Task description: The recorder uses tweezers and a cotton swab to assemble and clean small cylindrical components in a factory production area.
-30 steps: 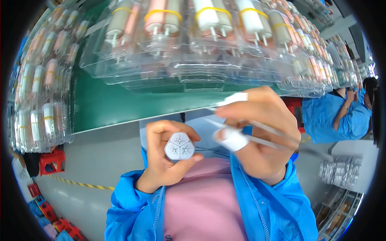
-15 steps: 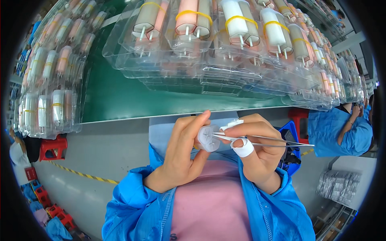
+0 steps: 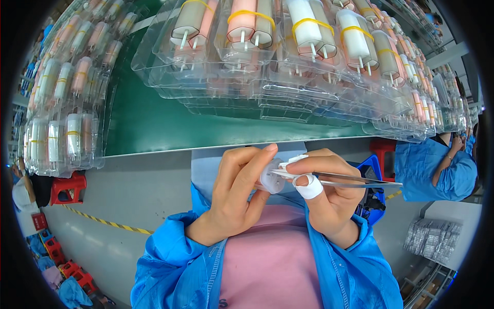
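My left hand (image 3: 232, 198) is wrapped round a small translucent cylinder (image 3: 271, 177), whose round end faces right. Most of its body is hidden behind the fingers. In my right hand (image 3: 333, 201) a pair of metal tweezers (image 3: 360, 179) is gripped between thumb and fingers. Their tips reach the end of the cylinder; whether they pinch something there is too small to tell. White wrapping (image 3: 309, 187) covers part of the right thumb, and more white material shows at the index fingertip.
Ahead, clear plastic trays (image 3: 206, 82) stand stacked on the green table (image 3: 170, 129), holding pink, white and grey cylinders banded in yellow. More filled trays (image 3: 64, 103) stand at the left. A blue bin (image 3: 378, 208) and a co-worker in blue (image 3: 424, 167) are at the right.
The cylinder's end has turned further to the right and shifted slightly that way. The tweezers remain at its end, and their two arms appear closer together. Both hands have barely moved.
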A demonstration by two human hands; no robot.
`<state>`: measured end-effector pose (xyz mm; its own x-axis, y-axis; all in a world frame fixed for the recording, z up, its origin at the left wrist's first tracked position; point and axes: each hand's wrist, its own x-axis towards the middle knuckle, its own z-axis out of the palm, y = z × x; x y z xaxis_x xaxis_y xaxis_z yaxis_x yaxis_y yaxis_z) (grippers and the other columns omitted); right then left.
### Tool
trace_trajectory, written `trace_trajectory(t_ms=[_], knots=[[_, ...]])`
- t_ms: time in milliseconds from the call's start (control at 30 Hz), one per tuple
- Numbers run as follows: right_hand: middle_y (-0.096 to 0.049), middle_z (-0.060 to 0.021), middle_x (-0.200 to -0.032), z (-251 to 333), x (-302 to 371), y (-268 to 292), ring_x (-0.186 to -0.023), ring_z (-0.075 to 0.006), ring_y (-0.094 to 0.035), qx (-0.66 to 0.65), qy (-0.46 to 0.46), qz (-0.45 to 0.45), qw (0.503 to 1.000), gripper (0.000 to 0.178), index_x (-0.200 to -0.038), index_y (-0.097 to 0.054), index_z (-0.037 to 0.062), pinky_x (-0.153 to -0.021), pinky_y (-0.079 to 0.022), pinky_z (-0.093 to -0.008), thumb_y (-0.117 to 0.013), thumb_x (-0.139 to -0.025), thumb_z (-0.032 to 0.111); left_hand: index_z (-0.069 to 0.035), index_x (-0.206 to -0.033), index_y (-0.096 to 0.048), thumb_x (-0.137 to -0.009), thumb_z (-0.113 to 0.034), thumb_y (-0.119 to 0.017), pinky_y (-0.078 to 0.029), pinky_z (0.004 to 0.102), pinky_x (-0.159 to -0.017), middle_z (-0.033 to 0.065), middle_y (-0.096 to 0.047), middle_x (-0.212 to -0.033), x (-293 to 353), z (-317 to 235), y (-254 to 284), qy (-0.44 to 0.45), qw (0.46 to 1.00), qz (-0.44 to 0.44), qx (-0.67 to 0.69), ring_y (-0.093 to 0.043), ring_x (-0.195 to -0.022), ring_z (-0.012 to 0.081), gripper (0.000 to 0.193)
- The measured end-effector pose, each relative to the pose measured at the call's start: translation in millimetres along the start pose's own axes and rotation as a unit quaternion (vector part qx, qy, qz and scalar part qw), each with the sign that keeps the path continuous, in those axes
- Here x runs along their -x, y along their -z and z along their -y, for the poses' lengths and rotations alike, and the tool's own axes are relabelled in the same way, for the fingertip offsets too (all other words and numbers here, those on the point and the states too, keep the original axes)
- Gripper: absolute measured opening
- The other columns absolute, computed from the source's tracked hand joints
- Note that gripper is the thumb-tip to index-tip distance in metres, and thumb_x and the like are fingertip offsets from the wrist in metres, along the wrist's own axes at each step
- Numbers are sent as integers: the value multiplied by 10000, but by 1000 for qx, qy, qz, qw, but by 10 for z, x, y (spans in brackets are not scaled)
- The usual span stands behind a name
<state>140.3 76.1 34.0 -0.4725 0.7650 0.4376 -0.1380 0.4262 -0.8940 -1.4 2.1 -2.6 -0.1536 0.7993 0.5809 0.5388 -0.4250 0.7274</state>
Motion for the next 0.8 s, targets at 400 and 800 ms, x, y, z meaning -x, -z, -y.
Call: trace_trajectory(t_ms=[400,800], knots=[[-665,-138,-799,-24,-11,27,-685,-190,-644,18,15,15,1000,105,-867,-663,-16,-592,-499,-250,-681,-769,17,40,-1250,-506,-580,167,-632,-461,275,-599,158,-498,-1043,28,20,-29,6,1000,0,6,-516,-836,245,694],[-669,-128,-811,-51,25,-16,-698,-187,-636,-27,-10,-16,999,120,-882,-656,-26,-606,-494,-255,-681,-767,0,41,-1278,-485,-608,162,-630,-471,261,-598,155,-494,-1052,33,9,-7,20,999,15,20,-515,-833,226,696]])
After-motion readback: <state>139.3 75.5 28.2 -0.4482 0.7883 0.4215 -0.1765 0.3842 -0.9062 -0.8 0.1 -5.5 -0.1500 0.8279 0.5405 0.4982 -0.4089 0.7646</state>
